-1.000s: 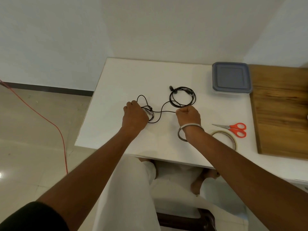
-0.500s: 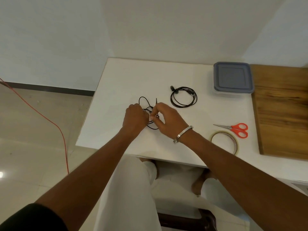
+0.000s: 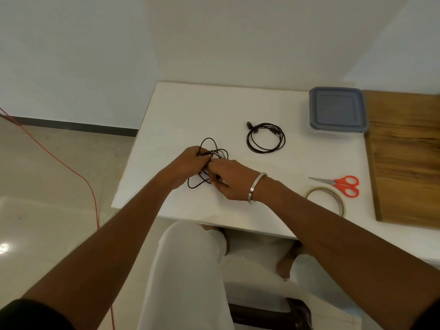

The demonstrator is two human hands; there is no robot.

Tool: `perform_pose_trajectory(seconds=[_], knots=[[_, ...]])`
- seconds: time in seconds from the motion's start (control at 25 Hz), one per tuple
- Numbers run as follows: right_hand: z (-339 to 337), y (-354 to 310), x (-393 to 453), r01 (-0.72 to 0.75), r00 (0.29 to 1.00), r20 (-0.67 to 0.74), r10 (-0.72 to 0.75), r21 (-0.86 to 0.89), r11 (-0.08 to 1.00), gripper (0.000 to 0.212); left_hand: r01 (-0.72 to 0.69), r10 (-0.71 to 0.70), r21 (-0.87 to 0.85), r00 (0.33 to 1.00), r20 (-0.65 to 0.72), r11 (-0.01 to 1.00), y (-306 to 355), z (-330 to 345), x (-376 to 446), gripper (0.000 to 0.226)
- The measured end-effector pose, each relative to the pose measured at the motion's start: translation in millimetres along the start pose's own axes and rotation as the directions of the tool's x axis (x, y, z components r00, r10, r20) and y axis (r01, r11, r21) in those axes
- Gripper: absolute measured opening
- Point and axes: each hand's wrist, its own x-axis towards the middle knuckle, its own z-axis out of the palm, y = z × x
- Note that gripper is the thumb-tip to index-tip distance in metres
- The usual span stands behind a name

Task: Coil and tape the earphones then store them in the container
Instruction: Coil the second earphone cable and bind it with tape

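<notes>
Earphones (image 3: 209,160) — loose loops pinched between both hands' fingers (image 3: 215,181).

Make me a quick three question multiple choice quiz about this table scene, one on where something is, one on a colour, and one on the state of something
1. Where does the tape roll lie?
A. just nearer the person than the scissors
B. on the container's lid
C. at the table's far left corner

2. What colour are the scissors' handles?
A. blue
B. orange-red
C. black

3. What state is the container in?
A. open, lid beside it
B. tipped on its side
C. lid on

Answers:
1. A, the roll sits on the table just in front of the scissors, toward the near edge.
2. B, both handle loops are orange-red.
3. C, the grey-blue lid covers it.
</notes>
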Motion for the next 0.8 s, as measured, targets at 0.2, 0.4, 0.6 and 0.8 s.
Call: perform_pose_trajectory(seconds=[0.2,0.4,0.6,0.8], knots=[[-5,-3,12,0.008,0.998,0.069,-0.004,-0.057,0.998,0.006,0.066,-0.044,-0.126,0.984,0.17,0.99,5,-8,-7,0.042],[1,-1,6,0.051,0.995,0.091,-0.049,-0.022,0.998,0.003,-0.006,0.001,0.065,0.998,0.069,0.998,0,-9,-5,0.019],[-9,6,-14,-0.046,0.954,-0.265,0.14,0.331,0.943,0.006,-0.082,0.079,0.167,0.997,0.024,0.982,0,-14,-8,0.023],[-50,0,-9,-0.151,0.892,-0.232,0.387,0.654,0.741,0.006,-0.25,0.198,0.439,0.967,0.161,0.863,25,-18,-19,0.025]])
